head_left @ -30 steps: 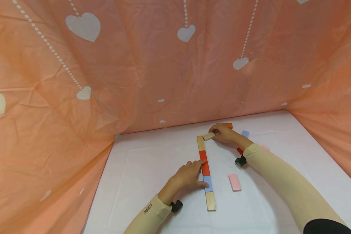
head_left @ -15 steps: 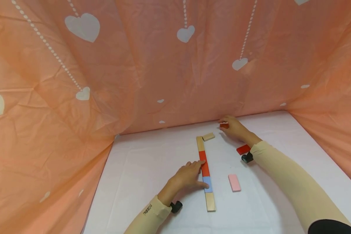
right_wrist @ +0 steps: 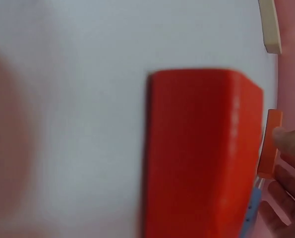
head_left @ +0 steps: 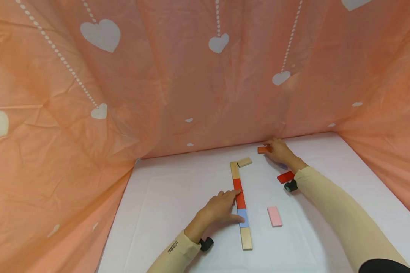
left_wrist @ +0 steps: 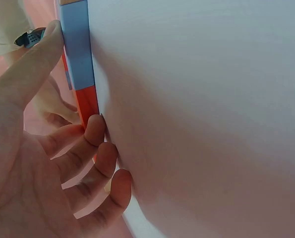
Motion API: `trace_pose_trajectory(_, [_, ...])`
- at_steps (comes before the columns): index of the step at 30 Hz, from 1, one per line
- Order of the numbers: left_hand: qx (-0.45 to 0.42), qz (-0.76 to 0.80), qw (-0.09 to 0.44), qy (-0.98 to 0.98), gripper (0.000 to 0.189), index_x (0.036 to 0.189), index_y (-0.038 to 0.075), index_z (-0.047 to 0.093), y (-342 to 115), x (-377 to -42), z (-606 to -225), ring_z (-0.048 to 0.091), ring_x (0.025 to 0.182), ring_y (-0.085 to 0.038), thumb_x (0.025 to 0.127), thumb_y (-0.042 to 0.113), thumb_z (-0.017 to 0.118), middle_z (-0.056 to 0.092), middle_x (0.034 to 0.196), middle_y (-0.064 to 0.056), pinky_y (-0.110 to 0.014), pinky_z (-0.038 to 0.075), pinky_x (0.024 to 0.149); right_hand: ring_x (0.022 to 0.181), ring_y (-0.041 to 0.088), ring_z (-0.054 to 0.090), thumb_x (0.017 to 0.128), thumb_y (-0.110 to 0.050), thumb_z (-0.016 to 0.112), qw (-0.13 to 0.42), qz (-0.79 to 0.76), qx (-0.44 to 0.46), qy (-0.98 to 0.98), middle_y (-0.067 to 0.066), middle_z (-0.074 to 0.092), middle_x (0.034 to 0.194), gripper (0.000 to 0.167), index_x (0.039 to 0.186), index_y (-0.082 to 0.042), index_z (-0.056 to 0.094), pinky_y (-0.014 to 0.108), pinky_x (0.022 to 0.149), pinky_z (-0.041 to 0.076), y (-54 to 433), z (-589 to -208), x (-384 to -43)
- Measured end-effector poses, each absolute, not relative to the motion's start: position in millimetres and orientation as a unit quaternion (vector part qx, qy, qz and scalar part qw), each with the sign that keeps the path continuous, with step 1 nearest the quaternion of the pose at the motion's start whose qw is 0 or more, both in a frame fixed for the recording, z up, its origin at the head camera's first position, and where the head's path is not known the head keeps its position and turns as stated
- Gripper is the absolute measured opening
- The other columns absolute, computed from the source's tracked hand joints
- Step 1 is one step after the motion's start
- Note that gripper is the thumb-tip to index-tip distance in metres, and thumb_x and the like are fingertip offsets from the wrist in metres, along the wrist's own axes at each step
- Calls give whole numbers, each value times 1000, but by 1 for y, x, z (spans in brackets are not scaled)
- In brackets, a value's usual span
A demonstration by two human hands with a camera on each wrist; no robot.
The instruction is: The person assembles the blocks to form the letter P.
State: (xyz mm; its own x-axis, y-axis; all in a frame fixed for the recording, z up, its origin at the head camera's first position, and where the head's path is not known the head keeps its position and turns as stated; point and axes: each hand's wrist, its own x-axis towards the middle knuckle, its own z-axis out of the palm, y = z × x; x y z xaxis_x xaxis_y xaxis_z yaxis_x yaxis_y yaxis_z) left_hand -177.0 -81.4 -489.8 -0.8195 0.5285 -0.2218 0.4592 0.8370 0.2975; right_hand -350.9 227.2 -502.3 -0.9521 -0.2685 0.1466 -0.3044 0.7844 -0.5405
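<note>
A straight row of flat blocks lies on the white-covered table: a plain wooden block (head_left: 246, 239) at the near end, then a blue block (head_left: 244, 218), a red stretch (head_left: 240, 200), and another plain wooden block (head_left: 235, 170) at the far end. My left hand (head_left: 220, 207) rests along the row's left side, thumb on the blue block and index finger on the red stretch; its fingers spread loosely in the left wrist view. At the table's back, my right hand (head_left: 281, 151) pinches an orange block (head_left: 264, 150) between thumb and fingers.
A plain wooden block (head_left: 244, 162) lies slanted by the row's far end. Right of the row are a pink block (head_left: 275, 217) and a red block (head_left: 285, 177). Partly under my right hand lies another blue block (head_left: 283, 166). An orange heart-patterned cloth (head_left: 205, 94) hangs behind.
My right hand has let go of the plain wooden block beside the row's far end and moved right to the orange block, which it now grips. My left hand stays put.
</note>
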Motion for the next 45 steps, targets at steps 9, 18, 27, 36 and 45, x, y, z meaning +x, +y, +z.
trace_pose_trajectory(9, [267,115,144,946,101,164,16,41,-81,-178,-490,56,136,-30,85,59,87,57,156,-4,-50,50,110,124,49,50,101,-6,69,19,301,137,-944,32,58,135,42,139,11,61,63,111,41,227,-505,-349])
trace_pose_trajectory(18, [265,114,145,946,103,164,15,41,-81,-178,-489,57,133,-29,84,59,88,57,156,-4,-50,50,109,127,48,49,102,-8,68,22,308,131,-942,32,57,139,34,132,9,65,63,113,41,227,-511,-349])
trace_pose_trajectory(27, [269,114,143,946,103,164,14,42,-81,-179,-491,58,130,-28,84,58,88,57,156,-5,-48,52,107,120,44,51,100,-8,73,14,307,141,-941,29,61,133,35,132,6,66,61,109,45,226,-509,-346])
trace_pose_trajectory(36, [267,120,144,945,102,164,14,42,-82,-179,-492,57,135,-32,84,58,88,56,157,-5,-53,50,110,119,42,52,100,-9,73,-5,322,146,-935,28,58,137,35,132,4,67,59,108,48,220,-508,-341])
trace_pose_trajectory(45, [270,116,142,945,102,164,14,43,-82,-179,-491,58,131,-28,84,59,88,57,157,-4,-48,51,108,118,41,52,99,-9,75,-16,311,148,-939,28,59,134,33,129,3,68,59,108,47,216,-507,-337])
